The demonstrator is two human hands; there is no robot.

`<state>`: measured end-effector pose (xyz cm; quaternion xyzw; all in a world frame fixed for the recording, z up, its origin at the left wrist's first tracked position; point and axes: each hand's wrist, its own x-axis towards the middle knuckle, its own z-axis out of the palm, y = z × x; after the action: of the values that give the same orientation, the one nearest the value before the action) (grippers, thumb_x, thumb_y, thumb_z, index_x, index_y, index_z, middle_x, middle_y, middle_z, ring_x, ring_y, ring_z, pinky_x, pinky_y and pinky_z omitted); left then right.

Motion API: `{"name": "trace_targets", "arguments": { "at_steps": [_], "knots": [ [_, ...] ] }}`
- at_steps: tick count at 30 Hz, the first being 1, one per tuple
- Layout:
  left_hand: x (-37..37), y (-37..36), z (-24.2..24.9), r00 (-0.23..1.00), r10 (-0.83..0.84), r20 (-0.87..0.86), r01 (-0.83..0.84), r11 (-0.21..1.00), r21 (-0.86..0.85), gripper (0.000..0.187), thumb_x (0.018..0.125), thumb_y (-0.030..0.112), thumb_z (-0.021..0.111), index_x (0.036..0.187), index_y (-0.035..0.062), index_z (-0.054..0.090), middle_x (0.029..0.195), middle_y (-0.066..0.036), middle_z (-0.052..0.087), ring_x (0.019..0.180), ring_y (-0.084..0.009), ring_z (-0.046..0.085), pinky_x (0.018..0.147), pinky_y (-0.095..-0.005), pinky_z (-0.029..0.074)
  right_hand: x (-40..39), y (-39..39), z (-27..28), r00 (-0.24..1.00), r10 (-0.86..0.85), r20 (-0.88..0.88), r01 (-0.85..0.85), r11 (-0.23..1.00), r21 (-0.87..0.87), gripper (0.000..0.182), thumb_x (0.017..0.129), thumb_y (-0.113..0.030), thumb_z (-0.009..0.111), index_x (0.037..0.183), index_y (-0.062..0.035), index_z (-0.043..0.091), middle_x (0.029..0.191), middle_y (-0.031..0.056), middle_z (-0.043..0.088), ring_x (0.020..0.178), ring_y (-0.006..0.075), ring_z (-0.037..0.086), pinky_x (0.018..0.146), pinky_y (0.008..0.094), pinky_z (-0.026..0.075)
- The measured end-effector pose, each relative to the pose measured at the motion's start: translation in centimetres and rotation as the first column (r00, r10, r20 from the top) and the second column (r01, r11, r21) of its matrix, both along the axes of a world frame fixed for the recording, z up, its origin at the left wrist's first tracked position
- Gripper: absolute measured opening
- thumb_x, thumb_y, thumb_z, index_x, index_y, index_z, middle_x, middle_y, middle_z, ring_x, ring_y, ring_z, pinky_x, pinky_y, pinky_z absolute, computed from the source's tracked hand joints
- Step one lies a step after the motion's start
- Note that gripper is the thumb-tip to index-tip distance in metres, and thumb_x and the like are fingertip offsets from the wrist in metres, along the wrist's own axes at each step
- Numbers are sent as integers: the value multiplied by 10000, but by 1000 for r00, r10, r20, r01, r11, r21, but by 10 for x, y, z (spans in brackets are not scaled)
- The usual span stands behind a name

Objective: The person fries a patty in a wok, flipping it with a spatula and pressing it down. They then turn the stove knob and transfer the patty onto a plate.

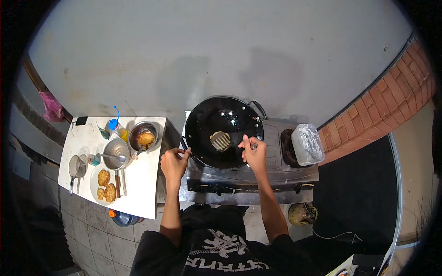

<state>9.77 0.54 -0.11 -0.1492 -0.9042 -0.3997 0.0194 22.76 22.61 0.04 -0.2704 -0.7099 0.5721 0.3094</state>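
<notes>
A black wok (207, 115) sits on the left burner of the gas stove (271, 177). My left hand (175, 164) is closed at the wok's left handle, its fingers pinched on it. Over the wok's right side, my right hand (254, 151) is closed round the handle of a slotted spatula (222, 141). The spatula's head is inside the wok, over a yellowish piece of food (214, 135) that it partly covers. Dark, shiny oil shows around the food.
On the white table (142, 184) at left are a plate (95, 181) of fried pieces, a metal pot (116, 148), a bowl (136, 131) with food, a strainer (74, 166) and bottles. A foil-covered container (307, 144) stands on the right burner. Behind rises a grey wall (221, 50).
</notes>
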Motion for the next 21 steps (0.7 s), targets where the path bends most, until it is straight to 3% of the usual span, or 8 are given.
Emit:
{"name": "trace_targets", "arguments": {
  "at_steps": [11, 21],
  "knots": [
    [-2, 0, 5, 998, -20, -52, 17, 999, -47, 367, 756, 395, 754, 748, 29, 725, 521, -115, 584, 505, -275, 606, 525, -365, 468, 21, -5, 22, 992, -26, -125, 16, 997, -76, 310, 943, -171, 591, 700, 23, 594, 564, 36, 573, 426, 61, 518, 357, 209, 375],
    [-5, -1, -2, 999, -42, -13, 42, 999, -30, 373, 752, 376, 760, 723, 8, 709, 507, -111, 554, 472, -251, 563, 499, -361, 435, 13, -7, 1, 997, -26, -75, 21, 998, -67, 312, 967, -134, 517, 695, 6, 581, 538, 29, 553, 420, 64, 511, 348, 226, 361]
  ]
}}
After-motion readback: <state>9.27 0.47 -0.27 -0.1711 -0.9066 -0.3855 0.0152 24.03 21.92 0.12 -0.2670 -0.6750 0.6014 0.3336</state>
